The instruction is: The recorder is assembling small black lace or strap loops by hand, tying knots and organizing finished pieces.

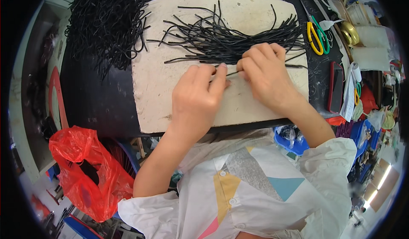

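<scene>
Covering part of black counter (100, 105): pale, scuffed board (243, 107) bearing bundle of thin, flexible black cords (230, 39). Left hand (198, 92) and right hand (268, 75), grips pinching single cord (232, 73) between them, just below bundle. Crinkled red bag (113, 186) at left.

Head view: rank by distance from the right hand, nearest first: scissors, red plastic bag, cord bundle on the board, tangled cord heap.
From the right hand:
1. Cord bundle: on the board, just beyond the fingers
2. Scissors: on the table, right of the board
3. Tangled cord heap: upper left
4. Red plastic bag: lower left
</scene>
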The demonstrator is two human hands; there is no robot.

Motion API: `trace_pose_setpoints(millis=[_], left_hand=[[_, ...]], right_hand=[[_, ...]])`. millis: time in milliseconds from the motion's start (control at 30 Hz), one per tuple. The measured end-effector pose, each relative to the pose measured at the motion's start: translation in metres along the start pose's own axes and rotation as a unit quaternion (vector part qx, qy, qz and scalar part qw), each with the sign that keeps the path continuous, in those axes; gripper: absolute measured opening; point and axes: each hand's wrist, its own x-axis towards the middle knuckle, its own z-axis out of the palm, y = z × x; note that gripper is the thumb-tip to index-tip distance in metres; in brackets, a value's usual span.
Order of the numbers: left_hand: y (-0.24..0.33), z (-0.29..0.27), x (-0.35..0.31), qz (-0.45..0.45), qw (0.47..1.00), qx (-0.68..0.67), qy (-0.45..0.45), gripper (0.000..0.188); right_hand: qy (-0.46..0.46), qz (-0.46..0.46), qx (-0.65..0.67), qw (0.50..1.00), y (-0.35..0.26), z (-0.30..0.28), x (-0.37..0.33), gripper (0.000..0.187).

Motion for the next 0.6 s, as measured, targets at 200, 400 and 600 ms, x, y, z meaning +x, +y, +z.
trace_pose_setpoints(millis=[200, 400, 600], left_hand=[[0.000, -0.025, 0.003, -0.218, 0.936, -0.277, 0.002, 0.021], [0.005, -0.034, -0.006, -0.451, 0.568, -0.688, 0.029, 0.017], [0.014, -0.032, -0.010, -0.437, 0.532, -0.721, 0.087, 0.021]], right_hand=[[0.029, 0.091, 0.274, 0.957, -0.016, -0.017, 0.012, 0.013], [0.054, 0.251, 0.542, 0.800, -0.034, -0.004, 0.008, 0.012], [0.060, 0.196, 0.524, 0.826, -0.047, -0.002, 0.006, 0.013]])
